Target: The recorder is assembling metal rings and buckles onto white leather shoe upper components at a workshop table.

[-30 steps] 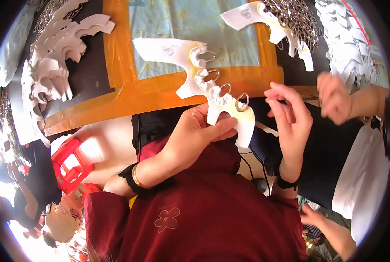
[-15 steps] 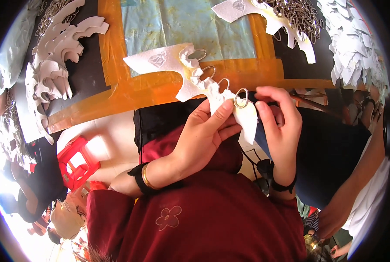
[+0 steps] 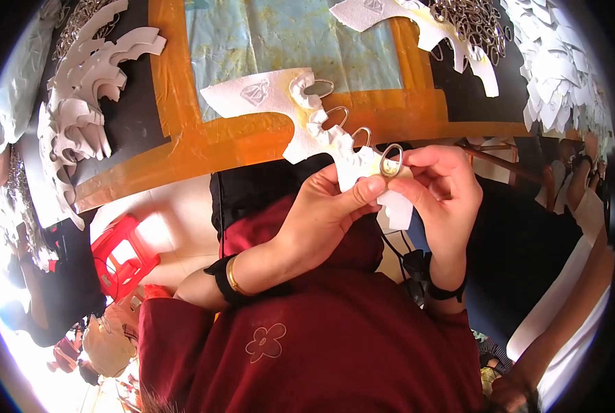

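A white, leather-like cut piece (image 3: 252, 96) with curved notches and a small embossed mark hangs between my hands at the table's front edge. Several silver oval metal rings stick out along its scalloped side, with white tabs folded around them and yellowish smears beside them. My left hand (image 3: 314, 213) pinches the piece near its lower end, thumb on top. Opposite it, my right hand (image 3: 452, 186) has thumb and fingers closed on the tab at the last metal ring (image 3: 382, 161). The fingertips hide part of that fold.
Stacked white cut pieces (image 3: 80, 124) lie at the left of the table. Another white piece (image 3: 369, 15) rests beside a heap of metal rings (image 3: 462, 24) at the upper right. A blue sheet (image 3: 294, 48) is taped down with orange tape. Another person's arm (image 3: 562, 323) is at right.
My right thumb and fingers have come in from beside the piece and closed on the tab at the last ring. The piece has shifted slightly right.
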`<state>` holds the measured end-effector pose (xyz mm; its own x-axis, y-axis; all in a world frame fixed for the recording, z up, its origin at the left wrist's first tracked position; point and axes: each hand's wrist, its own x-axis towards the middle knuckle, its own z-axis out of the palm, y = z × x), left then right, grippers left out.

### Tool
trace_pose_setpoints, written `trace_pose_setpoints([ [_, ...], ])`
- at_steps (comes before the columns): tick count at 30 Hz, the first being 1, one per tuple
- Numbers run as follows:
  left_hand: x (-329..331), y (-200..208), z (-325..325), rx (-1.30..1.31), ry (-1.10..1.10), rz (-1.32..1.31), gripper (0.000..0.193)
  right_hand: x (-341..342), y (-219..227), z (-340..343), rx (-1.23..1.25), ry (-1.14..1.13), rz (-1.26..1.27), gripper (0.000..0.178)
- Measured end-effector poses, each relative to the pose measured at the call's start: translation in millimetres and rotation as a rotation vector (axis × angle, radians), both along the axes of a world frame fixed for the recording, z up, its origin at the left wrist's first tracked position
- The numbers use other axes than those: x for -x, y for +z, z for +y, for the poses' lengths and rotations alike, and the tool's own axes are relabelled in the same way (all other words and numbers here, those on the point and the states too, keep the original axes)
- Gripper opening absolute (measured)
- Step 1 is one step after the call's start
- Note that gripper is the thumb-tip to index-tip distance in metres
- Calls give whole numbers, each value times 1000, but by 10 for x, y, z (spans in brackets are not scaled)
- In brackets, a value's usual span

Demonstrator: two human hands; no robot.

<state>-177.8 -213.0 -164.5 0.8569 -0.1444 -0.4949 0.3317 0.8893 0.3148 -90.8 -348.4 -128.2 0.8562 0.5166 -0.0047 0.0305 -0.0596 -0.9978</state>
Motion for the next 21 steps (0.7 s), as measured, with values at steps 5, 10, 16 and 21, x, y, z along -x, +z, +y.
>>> trace_pose_setpoints([
  [5, -33, 21, -42, 8, 51, -38, 24, -30, 46, 33, 36, -46, -31, 30],
  [10, -55, 60, -57, -12, 82, -41, 25, -101, 140, 117, 151, -78, 98, 22],
  [16, -84, 104, -97, 74, 135, -36, 19, -80, 117, 122, 141, -80, -20, 12],
  [21, -83, 91, -115, 123, 137, -50, 17, -106, 130, 97, 153, -59, -144, 14],
])
